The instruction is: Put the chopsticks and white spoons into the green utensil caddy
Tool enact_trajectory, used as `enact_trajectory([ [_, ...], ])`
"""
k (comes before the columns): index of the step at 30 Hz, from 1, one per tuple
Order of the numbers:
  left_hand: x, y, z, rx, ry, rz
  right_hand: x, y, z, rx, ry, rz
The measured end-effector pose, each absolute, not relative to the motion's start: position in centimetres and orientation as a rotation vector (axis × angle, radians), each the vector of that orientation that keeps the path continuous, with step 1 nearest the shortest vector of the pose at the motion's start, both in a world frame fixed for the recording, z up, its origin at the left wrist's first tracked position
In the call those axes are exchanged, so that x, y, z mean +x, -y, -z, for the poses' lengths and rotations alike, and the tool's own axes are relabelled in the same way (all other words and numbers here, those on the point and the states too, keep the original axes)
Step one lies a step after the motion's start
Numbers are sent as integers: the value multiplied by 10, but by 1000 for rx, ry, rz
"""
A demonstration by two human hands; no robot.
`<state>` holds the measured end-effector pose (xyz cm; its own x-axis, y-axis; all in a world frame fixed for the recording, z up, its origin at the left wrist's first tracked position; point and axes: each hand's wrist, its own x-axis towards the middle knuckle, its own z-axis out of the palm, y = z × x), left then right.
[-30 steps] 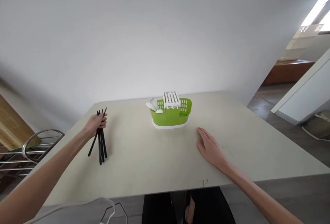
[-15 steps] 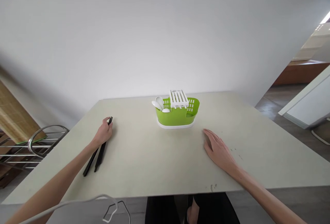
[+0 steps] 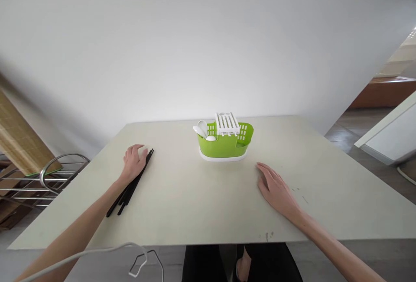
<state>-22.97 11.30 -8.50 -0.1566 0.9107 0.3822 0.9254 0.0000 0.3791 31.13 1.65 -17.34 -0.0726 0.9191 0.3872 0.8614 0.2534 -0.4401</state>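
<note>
Several black chopsticks point(image 3: 132, 189) lie in a loose bundle on the left part of the table, pointing away from me. My left hand point(image 3: 133, 163) rests beside and partly over them, thumb spread from the fingers, holding nothing; its forearm covers some of their length. On the right my right hand point(image 3: 274, 186) lies palm down with its fingers stretched out. Beyond and to its left stands a green basket point(image 3: 221, 147) with a white base. White spoons point(image 3: 202, 129) lean in its left end, and a white slotted rack point(image 3: 227, 122) sits across its top.
The pale table point(image 3: 191, 204) meets a white wall point(image 3: 201, 48) at the back. A metal rack point(image 3: 43, 186) stands at its left side. A white cable point(image 3: 84, 254) crosses in front of my left forearm, below the near edge.
My left hand has let go of the chopsticks and opened. Their far ends now lie further right, closer together. My right hand stays put while the view shifts slightly.
</note>
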Motion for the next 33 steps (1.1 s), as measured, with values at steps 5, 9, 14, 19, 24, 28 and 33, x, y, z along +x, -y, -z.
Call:
enact_trajectory([
  [5,-197,-115,46,-2111,1938,1059,311,-17,173,-1591,1932,-127],
  [9,-145,-115,16,-2297,1791,1167,312,-18,174,-1579,1928,-141],
  [14,-74,-119,-11,-2612,1633,1047,313,-20,175,-1575,1936,-139],
  [19,-27,-144,-21,-2853,1357,696,314,-23,176,-1567,1931,-137],
  [24,-11,-171,-20,-2922,1342,463,314,-26,177,-1519,1920,-139],
  [28,-7,-175,-21,-2867,1208,401,314,-27,177,-1500,1911,-145],
  [33,-10,-175,-17,-2759,1034,350,315,-26,174,-1506,1916,-179],
])
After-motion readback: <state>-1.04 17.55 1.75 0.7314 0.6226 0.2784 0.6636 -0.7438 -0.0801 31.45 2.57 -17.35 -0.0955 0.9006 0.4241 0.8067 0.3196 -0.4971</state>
